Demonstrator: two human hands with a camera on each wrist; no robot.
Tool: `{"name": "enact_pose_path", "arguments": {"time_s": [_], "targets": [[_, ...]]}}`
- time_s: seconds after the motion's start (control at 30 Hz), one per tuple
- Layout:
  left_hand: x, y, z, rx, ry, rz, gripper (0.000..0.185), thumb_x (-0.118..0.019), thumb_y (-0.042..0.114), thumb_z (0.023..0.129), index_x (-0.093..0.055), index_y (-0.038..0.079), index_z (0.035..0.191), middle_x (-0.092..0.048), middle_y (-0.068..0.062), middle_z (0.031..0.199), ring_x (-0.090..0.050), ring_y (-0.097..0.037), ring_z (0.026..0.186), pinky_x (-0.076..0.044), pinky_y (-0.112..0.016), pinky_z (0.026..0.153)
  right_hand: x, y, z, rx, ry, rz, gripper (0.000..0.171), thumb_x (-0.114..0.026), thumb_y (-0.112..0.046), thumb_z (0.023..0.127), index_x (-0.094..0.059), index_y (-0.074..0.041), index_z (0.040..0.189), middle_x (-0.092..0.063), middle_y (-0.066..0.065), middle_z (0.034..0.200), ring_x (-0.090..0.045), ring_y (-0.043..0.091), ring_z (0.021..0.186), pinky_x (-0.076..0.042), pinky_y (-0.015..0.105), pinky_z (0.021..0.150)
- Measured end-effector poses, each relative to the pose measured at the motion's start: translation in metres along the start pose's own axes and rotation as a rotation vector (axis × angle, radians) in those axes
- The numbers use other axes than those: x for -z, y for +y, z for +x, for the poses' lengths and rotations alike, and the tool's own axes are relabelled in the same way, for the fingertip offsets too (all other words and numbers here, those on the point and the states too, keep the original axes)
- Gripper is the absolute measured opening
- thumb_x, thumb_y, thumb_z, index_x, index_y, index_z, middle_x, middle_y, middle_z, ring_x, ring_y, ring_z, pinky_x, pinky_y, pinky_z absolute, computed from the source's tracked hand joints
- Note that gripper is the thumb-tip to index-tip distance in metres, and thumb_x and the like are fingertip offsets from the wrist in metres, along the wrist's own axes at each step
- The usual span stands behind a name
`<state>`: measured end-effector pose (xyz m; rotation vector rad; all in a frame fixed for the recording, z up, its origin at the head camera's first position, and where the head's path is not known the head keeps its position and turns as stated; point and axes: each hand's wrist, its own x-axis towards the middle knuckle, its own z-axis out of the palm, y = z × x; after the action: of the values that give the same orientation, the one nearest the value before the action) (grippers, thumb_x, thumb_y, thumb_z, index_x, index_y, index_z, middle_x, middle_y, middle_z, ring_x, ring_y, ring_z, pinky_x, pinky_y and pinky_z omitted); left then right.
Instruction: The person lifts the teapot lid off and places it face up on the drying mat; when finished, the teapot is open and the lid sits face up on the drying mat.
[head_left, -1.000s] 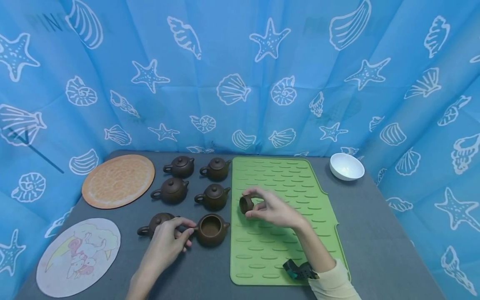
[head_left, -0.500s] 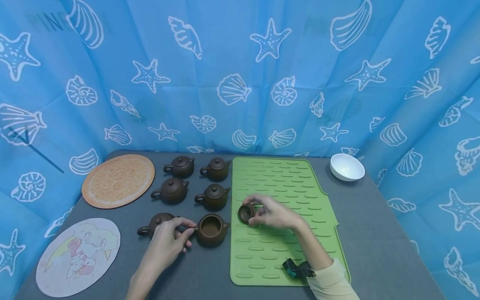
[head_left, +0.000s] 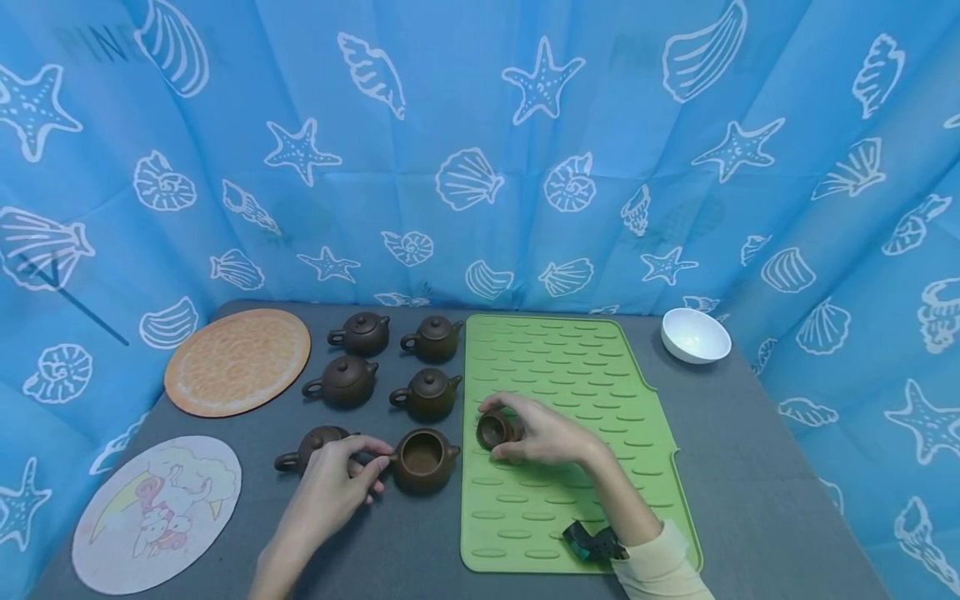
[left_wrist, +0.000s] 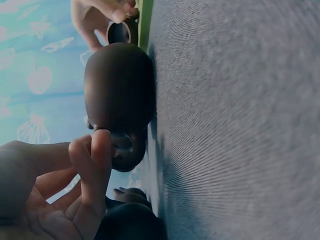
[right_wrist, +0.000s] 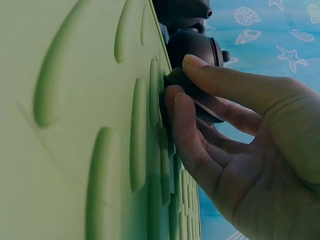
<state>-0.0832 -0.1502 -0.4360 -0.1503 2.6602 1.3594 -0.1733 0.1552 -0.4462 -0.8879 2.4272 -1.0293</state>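
A lidless dark brown teapot (head_left: pixel 422 485) stands on the grey table, its round opening facing up. My left hand (head_left: pixel 330 487) pinches its handle between thumb and fingers; the left wrist view shows the fingertips at that handle (left_wrist: pixel 129 159). Just right of the pot, at the green mat's left part, my right hand (head_left: pixel 546 433) holds a small brown teapot lid (head_left: pixel 492 430). The lid is tilted, its hollow underside turned toward the pot and the head camera. In the right wrist view the thumb and fingers grip the lid (right_wrist: pixel 200 95) close to the mat.
Several lidded teapots, such as this one (head_left: pixel 427 395), stand in rows behind; another (head_left: pixel 318 442) is partly hidden by my left hand. A green ridged mat (head_left: pixel 570 358), a white bowl (head_left: pixel 695 335), an orange round mat (head_left: pixel 236 362) and a pale picture mat (head_left: pixel 157 517) lie around.
My right hand has lowered slightly, and the lid has turned in its fingers, its hollow side first swinging upward, then partly back toward the left. The left hand and the pot have stayed put.
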Motion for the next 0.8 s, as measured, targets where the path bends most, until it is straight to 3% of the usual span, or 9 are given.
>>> {"name": "enact_pose_path", "arguments": {"time_s": [0.1,0.37,0.47,0.6,0.8], "targets": [[0.002,0.001,0.002,0.001,-0.01,0.002,0.018,-0.069,0.013,0.088,-0.071,0.02,0.104,-0.072,0.001,0.094,-0.067,-0.011,0.062,-0.052,-0.023,0.052,0.0,0.0,0.0,0.002,0.001,0.005,0.063,-0.079,-0.024,0.08,-0.049,-0.015,0.134,-0.056,0.001,0.132,-0.059,0.013,0.108,-0.052,0.027,0.084],[0.01,0.012,0.009,-0.014,-0.036,0.008,0.019,-0.067,0.013,0.09,-0.07,0.018,0.108,-0.071,0.0,0.101,-0.067,-0.009,0.066,-0.053,-0.021,0.054,0.005,-0.004,-0.002,-0.04,0.03,0.068,0.062,-0.076,-0.03,0.082,-0.047,-0.015,0.135,-0.056,0.006,0.132,-0.058,0.012,0.059,-0.051,0.027,0.056],[0.013,0.017,0.013,-0.038,-0.04,0.029,0.019,-0.066,0.015,0.091,-0.069,0.02,0.109,-0.07,-0.001,0.103,-0.066,-0.01,0.069,-0.052,-0.021,0.056,0.007,-0.006,0.001,-0.044,0.057,0.072,0.059,-0.074,-0.032,0.084,-0.048,-0.015,0.134,-0.057,0.005,0.132,-0.056,0.01,0.054,-0.049,0.028,0.053],[0.016,0.02,0.022,-0.118,-0.011,0.083,0.018,-0.066,0.018,0.091,-0.068,0.025,0.108,-0.07,0.002,0.102,-0.066,-0.01,0.078,-0.053,-0.022,0.062,0.009,-0.012,0.008,-0.026,0.093,0.044,0.054,-0.071,-0.031,0.087,-0.05,-0.014,0.133,-0.059,0.006,0.128,-0.051,0.009,0.052,-0.047,0.026,0.053],[0.019,0.021,0.039,-0.235,0.042,0.132,0.018,-0.065,0.02,0.092,-0.068,0.021,0.11,-0.07,0.004,0.102,-0.064,-0.013,0.091,-0.053,-0.03,0.074,0.009,-0.022,0.024,0.011,0.139,-0.018,0.046,-0.071,-0.027,0.088,-0.054,-0.012,0.128,-0.062,0.008,0.123,-0.049,0.01,0.052,-0.047,0.025,0.053]]}}
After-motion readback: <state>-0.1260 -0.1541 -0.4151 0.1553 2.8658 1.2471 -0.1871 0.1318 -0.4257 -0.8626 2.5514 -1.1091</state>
